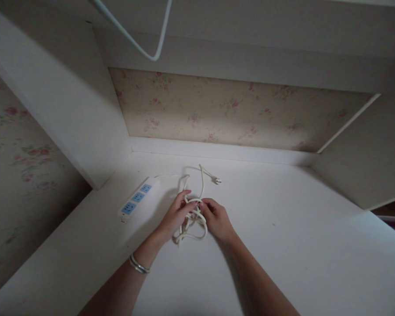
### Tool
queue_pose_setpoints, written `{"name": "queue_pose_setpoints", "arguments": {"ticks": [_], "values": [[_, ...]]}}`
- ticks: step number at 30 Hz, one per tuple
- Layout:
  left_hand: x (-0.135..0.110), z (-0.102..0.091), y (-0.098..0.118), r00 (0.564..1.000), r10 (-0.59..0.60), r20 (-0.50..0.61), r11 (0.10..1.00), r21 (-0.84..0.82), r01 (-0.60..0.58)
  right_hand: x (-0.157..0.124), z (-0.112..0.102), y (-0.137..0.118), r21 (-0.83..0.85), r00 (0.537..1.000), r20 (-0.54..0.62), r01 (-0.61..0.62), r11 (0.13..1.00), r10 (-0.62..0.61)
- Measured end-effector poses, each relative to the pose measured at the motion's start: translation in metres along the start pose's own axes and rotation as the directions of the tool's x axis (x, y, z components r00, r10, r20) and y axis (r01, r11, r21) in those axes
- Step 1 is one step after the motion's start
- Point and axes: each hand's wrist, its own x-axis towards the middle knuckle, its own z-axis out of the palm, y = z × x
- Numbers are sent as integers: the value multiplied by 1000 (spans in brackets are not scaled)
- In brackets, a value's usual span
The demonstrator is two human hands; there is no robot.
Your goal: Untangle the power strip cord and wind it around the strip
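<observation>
A white power strip (136,198) with blue sockets lies on the white desk (283,228) at the left. Its white cord (192,219) runs right and bunches into loose loops in the middle, ending in a plug (216,179) farther back. My left hand (176,215), with bracelets on the wrist, has its fingers closed on the looped cord. My right hand (216,218) pinches the same bundle from the right side. Both hands meet over the loops.
The desk sits in a white alcove with floral wallpaper (230,109) behind. A white side panel (69,109) stands at the left and an angled panel (358,162) at the right. A thin white cable (141,48) hangs above.
</observation>
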Motion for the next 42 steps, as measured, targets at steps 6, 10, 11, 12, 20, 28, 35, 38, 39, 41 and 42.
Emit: {"name": "queue_pose_setpoints", "arguments": {"ticks": [6, 10, 11, 12, 20, 28, 35, 38, 39, 41, 42], "values": [[8, -3, -10, 997, 71, -17, 994, 80, -69, 0, 0, -3, -44, 1000, -2, -20, 999, 19], [10, -3, -13, 996, 86, 6, 995, 40, -86, 1, 1, -3, -8, 999, -8, -46, 999, 46], [10, -3, -13, 996, 87, 21, 996, 31, -88, 2, 1, -3, 6, 999, -14, -51, 999, 52], [9, -3, -12, 996, 86, 37, 996, 25, -87, 2, 1, -3, 20, 998, -22, -56, 998, 57], [2, -3, -6, 980, 37, 195, 982, -189, 0, 5, -3, 0, 105, 990, -109, -80, 991, 91], [4, -3, -8, 971, 98, 218, 985, -161, -63, 7, -5, 1, 123, 989, -114, -82, 989, 96], [2, -1, -6, 968, 108, 228, 992, -95, -88, 9, -5, 2, 168, 981, -158, -88, 982, 114], [0, 0, -4, 967, 104, 233, 991, -111, -80, 8, -6, 2, 166, 981, -159, -83, 983, 110], [0, 1, -4, 968, 105, 227, 990, -119, -79, 8, -6, 1, 163, 981, -158, -83, 983, 109], [-1, 1, -4, 974, 112, 196, 987, -136, -86, 8, -6, 0, 160, 981, -160, -87, 983, 113], [-1, 2, -5, 979, 118, 169, 986, -140, -94, 8, -5, 0, 162, 980, -165, -88, 983, 115]]}}
